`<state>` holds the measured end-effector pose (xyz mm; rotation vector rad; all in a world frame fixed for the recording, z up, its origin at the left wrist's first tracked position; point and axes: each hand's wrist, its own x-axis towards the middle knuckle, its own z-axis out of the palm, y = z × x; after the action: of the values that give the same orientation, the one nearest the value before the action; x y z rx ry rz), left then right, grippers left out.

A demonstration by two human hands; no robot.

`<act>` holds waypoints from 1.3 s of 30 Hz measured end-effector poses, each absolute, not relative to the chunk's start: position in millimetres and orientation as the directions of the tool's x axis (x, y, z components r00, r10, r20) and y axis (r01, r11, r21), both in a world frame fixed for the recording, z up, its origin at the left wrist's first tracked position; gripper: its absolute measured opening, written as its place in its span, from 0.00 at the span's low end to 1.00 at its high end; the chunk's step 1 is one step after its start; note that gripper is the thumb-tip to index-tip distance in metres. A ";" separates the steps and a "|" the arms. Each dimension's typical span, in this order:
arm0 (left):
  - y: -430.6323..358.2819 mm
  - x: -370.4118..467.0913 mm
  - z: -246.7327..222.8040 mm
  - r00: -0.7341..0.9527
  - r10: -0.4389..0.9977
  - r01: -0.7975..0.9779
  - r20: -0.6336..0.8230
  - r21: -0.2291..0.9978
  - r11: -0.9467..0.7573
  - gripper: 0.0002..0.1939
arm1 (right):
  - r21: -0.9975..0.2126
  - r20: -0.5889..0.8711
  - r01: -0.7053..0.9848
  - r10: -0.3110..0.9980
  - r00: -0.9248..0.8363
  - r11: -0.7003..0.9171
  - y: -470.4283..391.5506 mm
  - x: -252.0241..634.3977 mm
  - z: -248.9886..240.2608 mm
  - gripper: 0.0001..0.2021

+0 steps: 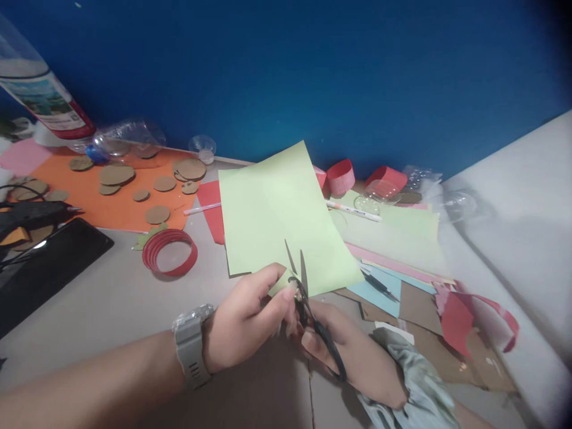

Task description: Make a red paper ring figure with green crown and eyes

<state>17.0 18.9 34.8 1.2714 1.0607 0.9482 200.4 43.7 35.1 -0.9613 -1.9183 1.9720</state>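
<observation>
Leaning at far left, one bottle [53,101] is cut off by the view's edge, as is one black phone [58,262] below it. One orange sheet [127,208] bears at least eight cardboard discs [116,174]; overlaps prevent an exact count. One red coil [157,259] sits just below the sheet. One straw [203,208] passes over red paper [212,224], both partly covered by one large green sheet [277,220]. The left hand [250,316], wearing one watch [192,342], pinches a small green piece [280,283] at the large sheet's near edge; whether the two are joined cannot be told. The right hand [342,348] grips one pair of scissors [304,280], blades parted over the large sheet, pivot area obscured by fingers. Farther right: two red rings [340,177], one marker [357,210] with its left end obstructed, one dark pointed tool [379,285] on blue paper [364,287], and one curled red strip [500,310].
</observation>
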 end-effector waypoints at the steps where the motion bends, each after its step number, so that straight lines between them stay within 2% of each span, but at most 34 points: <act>1: 18.7 16.8 34.8 0.264 0.961 0.022 -0.080 0.997 0.077 0.15 | -0.955 -0.286 0.275 0.579 -0.763 -0.109 43.8 200.3 35.1 0.25; 28: 17.9 18.1 30.6 0.244 0.966 0.018 -0.088 0.996 0.086 0.15 | -0.962 -0.267 0.247 0.610 -0.746 -0.119 42.2 200.2 38.8 0.22; 39: 19.3 18.1 30.8 0.241 0.967 0.049 -0.088 0.996 0.078 0.15 | -0.965 -0.256 0.242 0.586 -0.769 -0.104 45.5 200.5 36.9 0.22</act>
<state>18.1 19.3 30.8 1.2820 1.0935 0.9487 200.5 45.5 36.9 -0.9161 -1.9117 1.9578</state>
